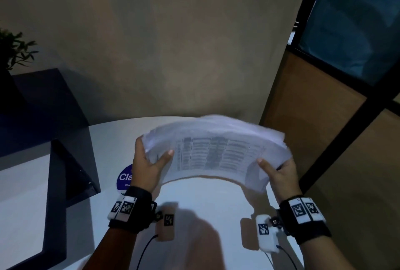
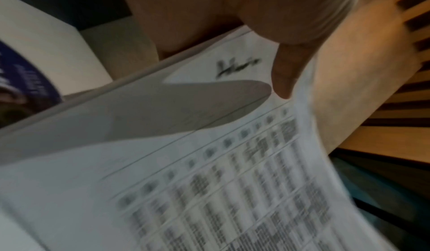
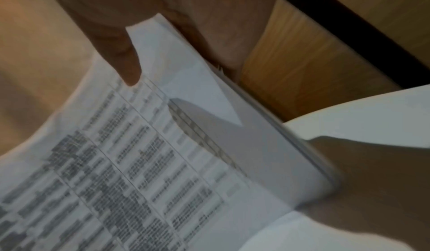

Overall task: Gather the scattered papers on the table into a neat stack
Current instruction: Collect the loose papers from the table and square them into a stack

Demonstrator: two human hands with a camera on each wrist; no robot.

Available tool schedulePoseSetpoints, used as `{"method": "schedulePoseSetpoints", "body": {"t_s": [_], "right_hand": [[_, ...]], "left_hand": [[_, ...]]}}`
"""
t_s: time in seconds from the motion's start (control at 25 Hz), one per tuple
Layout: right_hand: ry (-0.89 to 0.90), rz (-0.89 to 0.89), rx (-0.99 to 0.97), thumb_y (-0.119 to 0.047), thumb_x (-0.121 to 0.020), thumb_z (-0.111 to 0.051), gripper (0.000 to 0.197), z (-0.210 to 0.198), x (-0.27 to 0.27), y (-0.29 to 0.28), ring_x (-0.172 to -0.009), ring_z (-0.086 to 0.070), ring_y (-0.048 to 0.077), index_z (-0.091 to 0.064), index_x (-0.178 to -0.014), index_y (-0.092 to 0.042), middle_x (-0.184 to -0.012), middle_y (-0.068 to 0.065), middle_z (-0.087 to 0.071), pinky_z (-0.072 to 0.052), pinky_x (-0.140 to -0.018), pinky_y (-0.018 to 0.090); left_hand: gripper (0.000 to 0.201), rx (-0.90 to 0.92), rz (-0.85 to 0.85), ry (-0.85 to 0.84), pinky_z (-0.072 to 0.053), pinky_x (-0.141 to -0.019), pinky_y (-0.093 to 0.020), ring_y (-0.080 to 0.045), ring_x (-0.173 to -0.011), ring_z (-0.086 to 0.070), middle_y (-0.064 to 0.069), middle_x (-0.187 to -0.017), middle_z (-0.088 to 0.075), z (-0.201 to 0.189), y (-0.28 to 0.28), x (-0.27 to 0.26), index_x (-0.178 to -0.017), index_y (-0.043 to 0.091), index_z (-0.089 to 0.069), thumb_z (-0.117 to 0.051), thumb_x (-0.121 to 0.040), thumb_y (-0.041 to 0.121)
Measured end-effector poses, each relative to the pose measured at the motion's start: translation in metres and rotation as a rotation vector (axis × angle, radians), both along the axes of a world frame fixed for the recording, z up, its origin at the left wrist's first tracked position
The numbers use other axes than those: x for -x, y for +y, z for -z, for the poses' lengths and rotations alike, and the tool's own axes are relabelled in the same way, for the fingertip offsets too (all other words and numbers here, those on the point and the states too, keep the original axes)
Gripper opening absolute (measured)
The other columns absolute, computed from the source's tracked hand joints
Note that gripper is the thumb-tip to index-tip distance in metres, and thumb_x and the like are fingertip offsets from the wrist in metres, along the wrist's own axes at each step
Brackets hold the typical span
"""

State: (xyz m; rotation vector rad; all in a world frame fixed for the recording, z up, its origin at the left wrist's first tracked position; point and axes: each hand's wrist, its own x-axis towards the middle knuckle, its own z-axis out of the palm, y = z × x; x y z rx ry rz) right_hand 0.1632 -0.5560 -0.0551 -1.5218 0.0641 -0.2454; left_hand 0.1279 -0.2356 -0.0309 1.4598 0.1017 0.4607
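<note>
The papers (image 1: 216,152) were all in one bundle, held clear above the white desk (image 1: 104,139) and bowed upward in the middle. The left hand (image 1: 147,168) gripped one short end and the right hand (image 1: 279,174) the other. Each grip was closed on the sheets, thumb on the printed top page and fingers beneath. The far edge looked fanned and uneven, so the gathering seemed done and the squaring not yet.

To do that well, the person would likely need to ease the inward squeeze so the bow flattened. Then the bundle could be stood on a long edge and tapped on the desk with a loose grip, so stray sheets dropped level. A tight pinch would lock the stagger in.

No tray or folder for the papers was in view. A round blue sticker (image 1: 124,177) lay on the desk under the left hand. At the left edge a plant (image 1: 13,51) rose from something dark, too dim to make out.
</note>
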Motion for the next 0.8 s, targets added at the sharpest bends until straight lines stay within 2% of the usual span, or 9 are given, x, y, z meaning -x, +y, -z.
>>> {"method": "schedulePoseSetpoints", "body": {"t_s": [0.08, 0.16, 0.24, 0.36, 0.44, 0.48, 0.64, 0.72, 0.8], "right_hand": [[0.074, -0.017, 0.028, -0.002, -0.078, -0.079, 0.060, 0.017, 0.005, -0.001, -0.110, -0.062, 0.028, -0.051, -0.130, -0.015, -0.119, 0.011, -0.065, -0.054, -0.091, 0.046], [0.113, -0.010, 0.033, -0.002, -0.083, -0.075, 0.050, 0.022, 0.006, 0.004, -0.113, -0.060, 0.031, -0.055, -0.125, -0.019, -0.116, 0.007, -0.066, -0.052, -0.089, 0.043], [0.128, 0.029, 0.052, -0.006, -0.089, -0.069, 0.033, 0.018, 0.004, 0.009, -0.110, -0.062, 0.033, -0.059, -0.114, -0.026, -0.108, 0.001, -0.069, -0.052, -0.085, 0.040], [0.072, 0.055, 0.089, -0.009, -0.092, -0.066, 0.029, 0.009, 0.005, 0.014, -0.108, -0.064, 0.029, -0.058, -0.114, -0.027, -0.107, 0.001, -0.069, -0.052, -0.093, 0.046], [0.055, 0.037, 0.077, -0.008, -0.091, -0.068, 0.036, 0.009, 0.009, 0.011, -0.109, -0.062, 0.025, -0.055, -0.119, -0.027, -0.112, 0.004, -0.067, -0.051, -0.096, 0.046], [0.054, 0.016, 0.068, -0.006, -0.089, -0.070, 0.042, 0.011, 0.012, 0.009, -0.111, -0.060, 0.024, -0.054, -0.119, -0.030, -0.116, 0.005, -0.065, -0.051, -0.096, 0.046], [-0.002, -0.019, -0.018, -0.013, -0.076, -0.083, 0.060, 0.009, 0.014, 0.006, -0.116, -0.058, 0.024, -0.052, -0.126, -0.025, -0.125, 0.009, -0.061, -0.051, -0.093, 0.041], [-0.043, -0.002, -0.065, -0.024, -0.074, -0.083, 0.054, -0.001, 0.016, 0.011, -0.108, -0.060, 0.021, -0.055, -0.120, -0.026, -0.121, 0.006, -0.062, -0.052, -0.085, 0.035], [-0.066, 0.069, -0.092, -0.039, -0.074, -0.077, 0.041, -0.015, 0.017, 0.018, -0.097, -0.061, 0.018, -0.060, -0.109, -0.027, -0.110, 0.002, -0.064, -0.051, -0.077, 0.032]], "left_hand": [[0.057, 0.105, 0.028, 0.046, -0.059, -0.078, -0.025, -0.020, -0.106, -0.062, -0.005, -0.115, -0.061, 0.015, 0.002, 0.005, -0.119, 0.027, -0.049, -0.077, -0.077, 0.000], [0.049, 0.203, 0.057, 0.080, -0.056, -0.088, -0.052, -0.037, -0.110, -0.062, -0.014, -0.116, -0.065, 0.025, 0.004, 0.004, -0.115, 0.027, -0.058, -0.078, -0.075, 0.007], [0.037, 0.212, 0.059, 0.089, -0.052, -0.092, -0.057, -0.040, -0.111, -0.063, -0.016, -0.115, -0.069, 0.023, 0.003, 0.001, -0.112, 0.024, -0.064, -0.071, -0.083, 0.003], [0.034, 0.136, 0.022, 0.058, -0.060, -0.076, -0.036, -0.021, -0.097, -0.071, -0.010, -0.104, -0.071, 0.009, 0.000, 0.000, -0.115, 0.015, -0.062, -0.063, -0.088, -0.005], [0.037, 0.113, 0.015, 0.033, -0.056, -0.064, -0.017, -0.001, -0.082, -0.070, -0.006, -0.101, -0.066, 0.002, -0.001, 0.006, -0.118, 0.007, -0.053, -0.060, -0.086, -0.011], [0.040, 0.095, 0.018, 0.022, -0.054, -0.062, -0.014, 0.003, -0.078, -0.068, -0.005, -0.102, -0.062, 0.002, -0.001, 0.009, -0.118, 0.006, -0.049, -0.060, -0.085, -0.013], [0.048, 0.092, 0.017, -0.041, -0.054, -0.066, -0.016, 0.000, -0.081, -0.066, -0.002, -0.105, -0.058, 0.001, 0.003, 0.011, -0.123, 0.008, -0.044, -0.069, -0.083, -0.002], [0.044, 0.074, -0.011, -0.073, -0.054, -0.070, -0.015, -0.001, -0.084, -0.065, 0.000, -0.106, -0.060, -0.009, 0.000, 0.009, -0.121, 0.006, -0.048, -0.068, -0.082, 0.014], [0.034, 0.024, -0.112, -0.090, -0.049, -0.068, -0.008, 0.008, -0.080, -0.062, 0.001, -0.100, -0.061, -0.021, -0.007, 0.004, -0.113, 0.001, -0.054, -0.067, -0.087, 0.019]]}}
